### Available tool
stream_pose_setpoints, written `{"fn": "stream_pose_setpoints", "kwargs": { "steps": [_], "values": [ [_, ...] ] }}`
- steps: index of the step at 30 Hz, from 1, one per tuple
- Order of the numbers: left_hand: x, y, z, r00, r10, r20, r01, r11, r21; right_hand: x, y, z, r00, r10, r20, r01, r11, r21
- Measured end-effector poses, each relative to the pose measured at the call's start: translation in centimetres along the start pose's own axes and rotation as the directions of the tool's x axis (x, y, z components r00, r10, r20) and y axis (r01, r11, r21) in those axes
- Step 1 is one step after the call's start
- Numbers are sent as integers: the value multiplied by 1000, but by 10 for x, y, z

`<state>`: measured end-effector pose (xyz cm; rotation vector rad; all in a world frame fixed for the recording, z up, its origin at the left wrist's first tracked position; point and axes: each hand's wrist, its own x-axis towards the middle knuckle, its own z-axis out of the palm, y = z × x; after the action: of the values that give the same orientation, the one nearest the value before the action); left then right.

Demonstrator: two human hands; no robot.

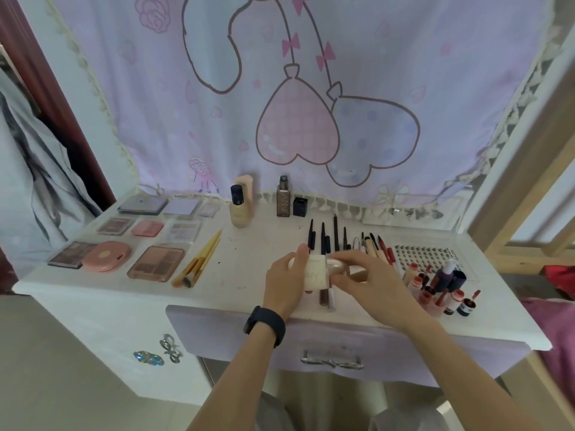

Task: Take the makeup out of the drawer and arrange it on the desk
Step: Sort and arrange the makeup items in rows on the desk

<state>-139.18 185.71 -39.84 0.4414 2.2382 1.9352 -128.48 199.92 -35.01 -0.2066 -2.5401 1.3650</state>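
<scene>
Above the middle of the white desk, both hands hold a small cream bottle. My left hand grips its body from the left. My right hand pinches its rounded cap end. Two slim tubes lie on the desk just under the bottle. Palettes and compacts sit in rows at the left. Two brushes lie beside them. Pencils and liners are lined up behind my hands. The purple drawer below the desk edge looks closed.
Two tall foundation bottles and a black cap stand at the back by the pink curtain. Small lip tint bottles cluster at the right front, next to a lash tray. A wooden frame stands at the right.
</scene>
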Motion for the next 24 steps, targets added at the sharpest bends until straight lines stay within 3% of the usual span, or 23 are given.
{"fn": "stream_pose_setpoints", "kwargs": {
  "steps": [5,10,18,24],
  "values": [
    [2,1,-4,999,-43,-12,42,992,-115,-6,-6,-16,985,-136,-106,131,990,-57],
    [2,0,-3,998,-63,-15,60,988,-140,-7,-4,-22,988,-93,-123,97,995,28],
    [2,5,-7,986,-158,-60,136,953,-271,-14,2,-14,982,25,-188,45,932,359],
    [10,4,-26,974,-209,90,226,847,-481,-13,4,-3,983,42,-178,32,919,392]
  ]
}}
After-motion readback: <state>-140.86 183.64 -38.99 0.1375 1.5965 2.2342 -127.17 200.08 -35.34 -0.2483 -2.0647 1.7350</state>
